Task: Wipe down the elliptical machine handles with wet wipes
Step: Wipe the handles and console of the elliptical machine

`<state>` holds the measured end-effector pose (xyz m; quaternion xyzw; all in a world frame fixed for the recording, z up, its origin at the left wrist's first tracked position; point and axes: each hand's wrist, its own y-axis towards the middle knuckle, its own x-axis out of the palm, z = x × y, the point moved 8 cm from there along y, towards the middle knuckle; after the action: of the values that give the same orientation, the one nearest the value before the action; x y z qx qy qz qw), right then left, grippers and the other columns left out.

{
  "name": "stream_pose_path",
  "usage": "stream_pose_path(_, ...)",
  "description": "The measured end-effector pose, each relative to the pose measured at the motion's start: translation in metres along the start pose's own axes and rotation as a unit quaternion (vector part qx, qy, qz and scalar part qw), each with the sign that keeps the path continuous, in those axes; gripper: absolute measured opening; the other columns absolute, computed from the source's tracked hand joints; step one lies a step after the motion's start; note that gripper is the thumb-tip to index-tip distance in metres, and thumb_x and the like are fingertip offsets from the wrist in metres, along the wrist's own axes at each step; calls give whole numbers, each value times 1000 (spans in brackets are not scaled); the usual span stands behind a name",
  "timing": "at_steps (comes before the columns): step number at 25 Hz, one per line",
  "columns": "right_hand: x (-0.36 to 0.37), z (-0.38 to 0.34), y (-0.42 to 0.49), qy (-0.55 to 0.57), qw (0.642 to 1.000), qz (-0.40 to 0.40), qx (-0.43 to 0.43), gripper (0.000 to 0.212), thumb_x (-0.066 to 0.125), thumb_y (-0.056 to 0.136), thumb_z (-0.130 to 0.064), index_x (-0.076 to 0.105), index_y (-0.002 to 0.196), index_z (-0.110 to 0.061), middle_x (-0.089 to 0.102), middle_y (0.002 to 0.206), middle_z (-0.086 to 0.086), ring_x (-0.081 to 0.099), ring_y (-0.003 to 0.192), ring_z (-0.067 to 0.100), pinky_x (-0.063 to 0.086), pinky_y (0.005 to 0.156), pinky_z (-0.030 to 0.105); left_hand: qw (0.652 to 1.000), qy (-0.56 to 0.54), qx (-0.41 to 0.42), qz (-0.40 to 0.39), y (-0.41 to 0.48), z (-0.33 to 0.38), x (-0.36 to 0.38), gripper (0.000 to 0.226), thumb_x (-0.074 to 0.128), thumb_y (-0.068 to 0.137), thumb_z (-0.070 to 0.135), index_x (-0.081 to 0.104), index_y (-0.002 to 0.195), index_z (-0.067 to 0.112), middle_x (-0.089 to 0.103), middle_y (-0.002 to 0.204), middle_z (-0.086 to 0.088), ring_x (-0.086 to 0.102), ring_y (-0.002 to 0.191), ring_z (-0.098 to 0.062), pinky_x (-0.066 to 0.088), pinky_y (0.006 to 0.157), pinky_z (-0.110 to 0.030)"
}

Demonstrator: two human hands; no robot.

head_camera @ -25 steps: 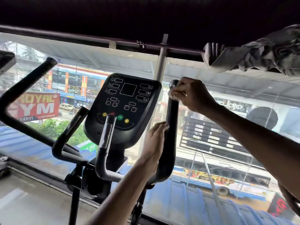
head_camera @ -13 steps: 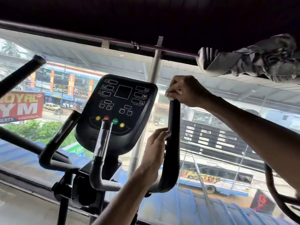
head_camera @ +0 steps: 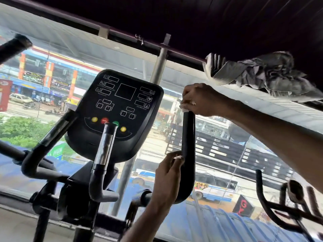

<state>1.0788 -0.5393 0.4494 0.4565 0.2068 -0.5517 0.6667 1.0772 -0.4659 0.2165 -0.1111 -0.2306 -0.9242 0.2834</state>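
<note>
Your right hand (head_camera: 202, 100) curls over the top end of the black handle (head_camera: 188, 137), right of the console (head_camera: 118, 110), and pinches a white wet wipe (head_camera: 185, 107) against the grip. Your left hand (head_camera: 167, 173) wraps that handle lower down, right of the console's bottom edge, with its fingers curled round the near side. A chrome-banded inner handle (head_camera: 103, 151) stands in front of the console's lower edge. A crumpled grey cloth (head_camera: 262, 74) hangs above and right of the console.

Console (head_camera: 120, 105) left of handle (head_camera: 188, 140), right hand (head_camera: 202, 100) atop it, left hand (head_camera: 167, 179) lower; cloth (head_camera: 265, 74) overhead right
</note>
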Motion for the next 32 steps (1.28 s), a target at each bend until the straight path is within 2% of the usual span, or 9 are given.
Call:
stream_pose_path(2, 3, -11, -6, -1, 997, -68, -39, 18, 74, 94, -28, 82, 90, -13, 71, 98, 1, 65, 92, 18, 49, 83, 32, 1000, 0, -6, -8, -9, -6, -1, 22, 57, 100, 30, 72, 115, 26, 78, 102, 8, 72, 97, -9, 51, 80, -21)
stream_pose_path(5, -4, -5, -7, -20, 1000, -5, -14, 19, 72, 96, -27, 83, 92, -13, 68, 97, 1, 68, 90, 21, 50, 80, 33, 999, 2, -21, -25, -21, -13, -1, 23, 55, 104, 23, 68, 120, 33, 78, 98, 5, 73, 90, -7, 53, 71, -17)
stream_pose_path(7, -3, -8, -17, -10, 1000, 24, 5, 16, 73, 95, -25, 82, 92, -13, 66, 97, 1, 66, 90, 20, 47, 77, 31, 999, 2, -14, -29, -27, -15, -1, 23, 57, 101, 31, 66, 121, 37, 78, 96, 0, 74, 92, -17, 54, 75, -26)
stream_pose_path(10, 13, -46, -42, 46, 994, -56, -80, 14, 77, 92, -24, 83, 87, -12, 68, 92, 1, 55, 82, 1, 40, 77, 16, 999, -4, -8, -37, -30, -15, -1, 37, 53, 88, 42, 66, 122, 38, 78, 95, -1, 73, 95, -23, 58, 85, -42)
stream_pose_path(12, 19, -57, -49, 55, 989, -89, -102, 17, 74, 92, -27, 83, 87, -12, 68, 91, 0, 55, 81, 1, 38, 77, 11, 999, 3, -8, -33, -29, -18, -3, 38, 52, 86, 44, 66, 121, 40, 77, 96, -1, 72, 96, -23, 56, 90, -49)
stream_pose_path(19, 6, -5, 3, -25, 999, 11, 25, 12, 67, 96, -6, 76, 93, 2, 65, 97, 20, 60, 95, 19, 47, 81, 42, 999, 14, 9, -45, -28, -22, -6, 35, 49, 89, 46, 69, 115, 36, 75, 95, -13, 69, 97, -36, 54, 89, -58)
stream_pose_path(23, 4, -13, -4, -32, 999, -9, -14, 14, 75, 94, -23, 83, 92, -12, 64, 96, 7, 59, 92, 27, 47, 80, 36, 999, 1, 20, -49, -26, -23, -6, 31, 50, 86, 52, 67, 109, 43, 74, 96, -15, 68, 98, -39, 54, 87, -58)
stream_pose_path(26, -9, -4, 2, -37, 998, 40, 26, 14, 76, 93, -19, 83, 95, -7, 65, 95, 10, 61, 90, 30, 40, 76, 29, 999, 1, 20, -47, -24, -27, -6, 27, 50, 88, 49, 67, 107, 42, 77, 92, -8, 71, 94, -35, 55, 88, -58)
stream_pose_path(32, -8, 2, -6, 2, 997, 31, 64, 18, 77, 92, -19, 81, 107, -11, 69, 101, 5, 64, 87, 16, 40, 77, 19, 998, 0, 24, -51, -23, -29, -7, 31, 50, 85, 53, 68, 107, 39, 74, 92, -15, 69, 93, -40, 54, 86, -61)
